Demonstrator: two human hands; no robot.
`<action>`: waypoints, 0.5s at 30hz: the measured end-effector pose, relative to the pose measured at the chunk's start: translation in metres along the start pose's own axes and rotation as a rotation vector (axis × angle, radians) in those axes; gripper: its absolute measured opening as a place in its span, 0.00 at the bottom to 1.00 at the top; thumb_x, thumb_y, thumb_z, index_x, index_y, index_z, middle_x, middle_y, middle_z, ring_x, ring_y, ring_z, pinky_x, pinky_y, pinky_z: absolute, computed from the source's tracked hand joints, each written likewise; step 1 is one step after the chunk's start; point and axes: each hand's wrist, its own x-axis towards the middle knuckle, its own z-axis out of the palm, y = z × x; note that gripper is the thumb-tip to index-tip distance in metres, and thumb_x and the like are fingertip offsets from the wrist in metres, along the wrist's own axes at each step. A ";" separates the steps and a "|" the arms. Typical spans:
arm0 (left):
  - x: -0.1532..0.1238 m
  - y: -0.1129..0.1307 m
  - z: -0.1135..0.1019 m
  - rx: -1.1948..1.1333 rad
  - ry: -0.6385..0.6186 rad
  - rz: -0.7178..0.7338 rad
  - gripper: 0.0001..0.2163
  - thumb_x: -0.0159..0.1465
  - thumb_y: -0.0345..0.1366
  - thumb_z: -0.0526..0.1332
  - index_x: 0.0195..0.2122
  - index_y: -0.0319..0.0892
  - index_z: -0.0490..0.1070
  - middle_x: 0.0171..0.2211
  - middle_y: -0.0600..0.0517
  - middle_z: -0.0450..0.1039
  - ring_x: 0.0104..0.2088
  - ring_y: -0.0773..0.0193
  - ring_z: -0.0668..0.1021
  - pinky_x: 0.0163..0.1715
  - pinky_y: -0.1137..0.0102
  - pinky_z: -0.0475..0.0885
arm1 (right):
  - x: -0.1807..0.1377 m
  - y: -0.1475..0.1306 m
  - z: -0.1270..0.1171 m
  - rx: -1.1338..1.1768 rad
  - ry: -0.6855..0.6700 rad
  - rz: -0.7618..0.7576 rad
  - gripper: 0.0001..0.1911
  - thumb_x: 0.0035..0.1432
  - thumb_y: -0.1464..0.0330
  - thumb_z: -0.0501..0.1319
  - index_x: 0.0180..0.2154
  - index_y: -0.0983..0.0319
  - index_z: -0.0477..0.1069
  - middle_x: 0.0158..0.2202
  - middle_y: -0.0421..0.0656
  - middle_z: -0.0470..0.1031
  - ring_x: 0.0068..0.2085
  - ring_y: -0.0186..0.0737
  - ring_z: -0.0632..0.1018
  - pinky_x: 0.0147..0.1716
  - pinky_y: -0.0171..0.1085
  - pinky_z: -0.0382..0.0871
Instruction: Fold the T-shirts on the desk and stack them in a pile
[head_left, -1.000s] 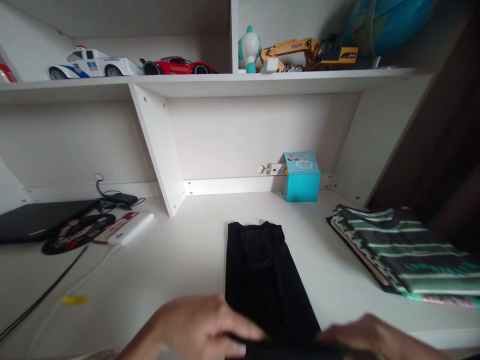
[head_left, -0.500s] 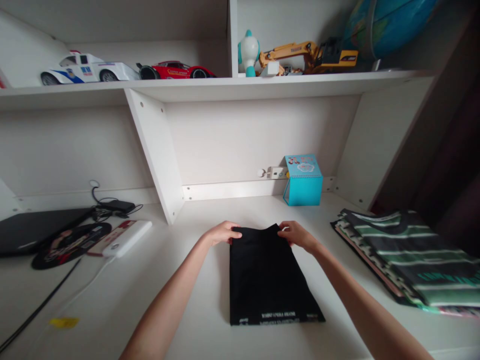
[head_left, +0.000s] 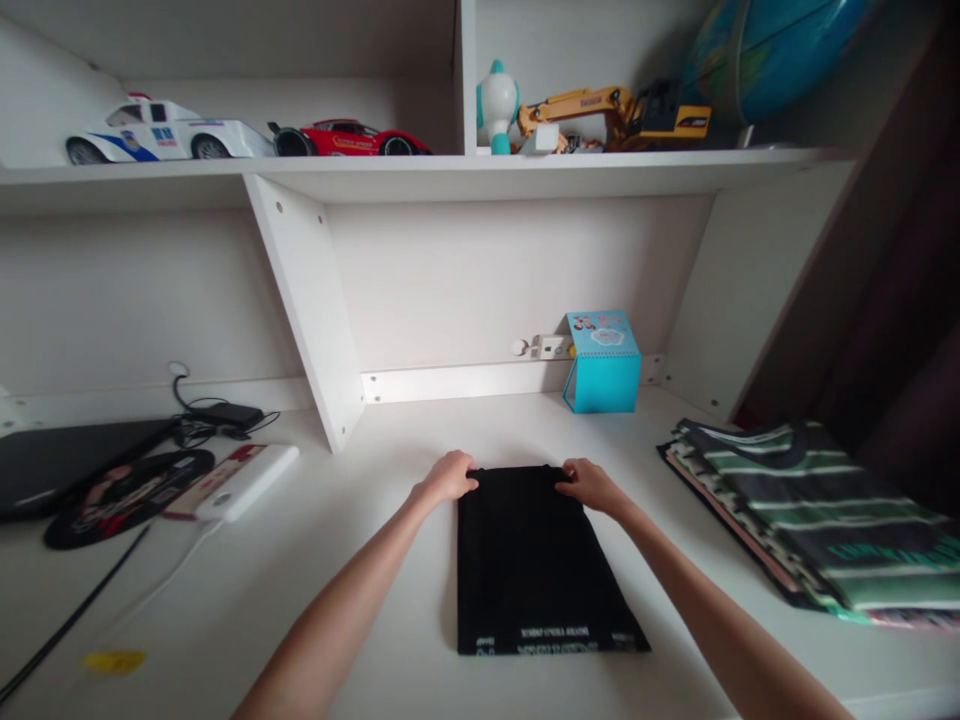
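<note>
A folded black garment (head_left: 532,565) lies flat on the white desk (head_left: 360,560) in front of me, with white lettering along its near edge. My left hand (head_left: 448,477) pinches the garment's far left corner with curled fingers. My right hand (head_left: 591,484) grips the far right corner the same way. Both arms reach forward along the garment's two sides.
A stack of folded green striped clothes (head_left: 817,510) lies at the right. A teal box (head_left: 604,362) stands at the back wall. At the left are a laptop (head_left: 67,460), a round disc (head_left: 124,485), a white power bank (head_left: 236,480) and cables. Toy cars (head_left: 161,132), an excavator (head_left: 615,110) and a globe (head_left: 765,45) fill the shelf.
Both hands carried the garment's near end up over to the far end, folding it in half. They now hold the far corners slightly nearer to me.
</note>
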 end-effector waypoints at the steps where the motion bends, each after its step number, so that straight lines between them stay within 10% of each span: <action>1: 0.001 0.003 -0.005 0.008 0.004 0.016 0.08 0.52 0.31 0.63 0.34 0.39 0.74 0.36 0.47 0.75 0.38 0.57 0.76 0.38 0.70 0.68 | -0.001 -0.003 -0.007 0.010 0.034 -0.019 0.08 0.57 0.65 0.60 0.33 0.65 0.69 0.31 0.39 0.71 0.32 0.32 0.73 0.34 0.36 0.69; 11: -0.017 0.060 -0.101 -0.311 0.485 0.403 0.14 0.60 0.33 0.56 0.48 0.44 0.66 0.39 0.53 0.72 0.41 0.66 0.74 0.45 0.71 0.66 | -0.085 -0.062 -0.113 0.194 0.728 -0.352 0.09 0.56 0.63 0.57 0.38 0.60 0.64 0.34 0.41 0.71 0.30 0.34 0.72 0.31 0.32 0.66; 15: -0.014 0.041 -0.093 -0.151 0.420 0.362 0.12 0.59 0.28 0.55 0.44 0.42 0.70 0.46 0.50 0.70 0.48 0.62 0.71 0.51 0.67 0.64 | -0.136 -0.097 -0.106 0.156 0.282 -0.640 0.12 0.60 0.66 0.55 0.46 0.58 0.63 0.38 0.41 0.71 0.35 0.33 0.74 0.35 0.30 0.68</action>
